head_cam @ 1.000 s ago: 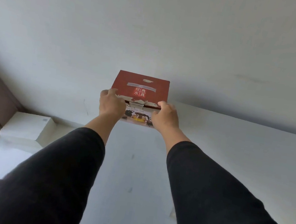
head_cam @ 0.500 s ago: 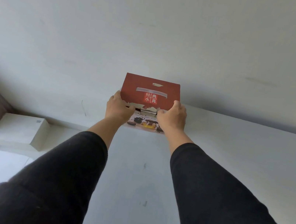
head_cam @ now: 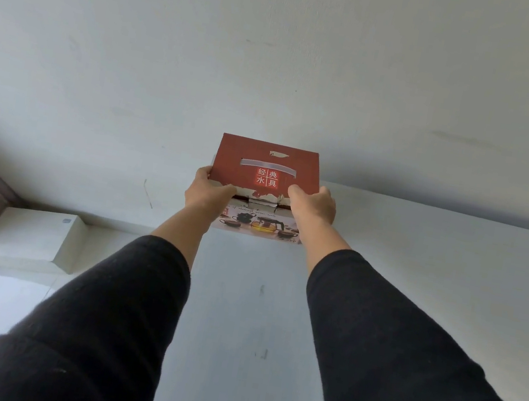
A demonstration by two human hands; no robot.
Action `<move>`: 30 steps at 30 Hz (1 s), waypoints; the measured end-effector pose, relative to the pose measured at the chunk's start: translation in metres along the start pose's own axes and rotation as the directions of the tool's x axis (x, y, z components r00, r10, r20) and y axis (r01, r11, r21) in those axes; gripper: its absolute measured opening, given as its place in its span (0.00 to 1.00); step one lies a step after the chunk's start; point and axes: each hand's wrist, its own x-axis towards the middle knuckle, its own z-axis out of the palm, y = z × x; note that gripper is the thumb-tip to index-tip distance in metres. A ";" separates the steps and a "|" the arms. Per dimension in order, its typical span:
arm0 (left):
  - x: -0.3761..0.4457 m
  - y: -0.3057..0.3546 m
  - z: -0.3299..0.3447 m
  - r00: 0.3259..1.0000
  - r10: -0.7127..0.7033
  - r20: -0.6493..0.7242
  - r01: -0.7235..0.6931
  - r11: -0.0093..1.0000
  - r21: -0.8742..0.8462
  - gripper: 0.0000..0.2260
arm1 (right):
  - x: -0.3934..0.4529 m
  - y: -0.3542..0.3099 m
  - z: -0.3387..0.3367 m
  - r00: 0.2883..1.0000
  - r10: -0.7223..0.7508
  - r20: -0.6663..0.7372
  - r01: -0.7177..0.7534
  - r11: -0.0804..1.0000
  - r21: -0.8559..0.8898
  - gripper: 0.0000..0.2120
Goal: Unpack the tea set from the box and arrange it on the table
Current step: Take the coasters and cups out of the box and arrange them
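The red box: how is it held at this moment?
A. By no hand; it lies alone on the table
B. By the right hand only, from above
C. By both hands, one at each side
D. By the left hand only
C: the left hand and the right hand each have a grip on one side of the red box, near its torn front edge.

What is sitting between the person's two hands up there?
The red tea set box, held between the left hand and right hand, seen in the head view.
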 end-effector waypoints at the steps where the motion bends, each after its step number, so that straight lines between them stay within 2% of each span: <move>1: -0.005 -0.002 -0.001 1.000 -0.005 0.001 0.005 1.000 -0.005 0.27 | -0.005 0.003 -0.002 1.000 -0.001 0.000 0.001 1.000 0.006 0.26; 11: -0.064 -0.033 -0.022 1.000 0.002 -0.008 -0.002 1.000 0.014 0.25 | -0.068 0.036 -0.015 0.999 0.051 0.008 -0.051 0.996 0.068 0.24; 19: -0.123 -0.066 -0.028 0.998 0.015 -0.059 -0.011 0.998 0.068 0.27 | -0.112 0.081 -0.035 1.000 -0.008 0.025 0.006 0.999 0.048 0.27; 22: -0.141 -0.076 -0.031 0.997 0.041 -0.072 -0.033 0.994 0.101 0.26 | -0.124 0.095 -0.043 0.999 -0.049 0.019 0.048 0.998 0.034 0.23; 26: -0.154 -0.087 -0.030 0.993 0.099 -0.071 -0.087 0.985 0.152 0.26 | -0.142 0.107 -0.034 0.992 -0.125 -0.025 0.122 0.989 -0.088 0.15; 30: -0.156 -0.088 -0.027 0.988 0.121 -0.099 -0.104 0.980 0.168 0.25 | -0.154 0.122 -0.022 0.983 -0.183 -0.018 0.176 0.967 -0.185 0.12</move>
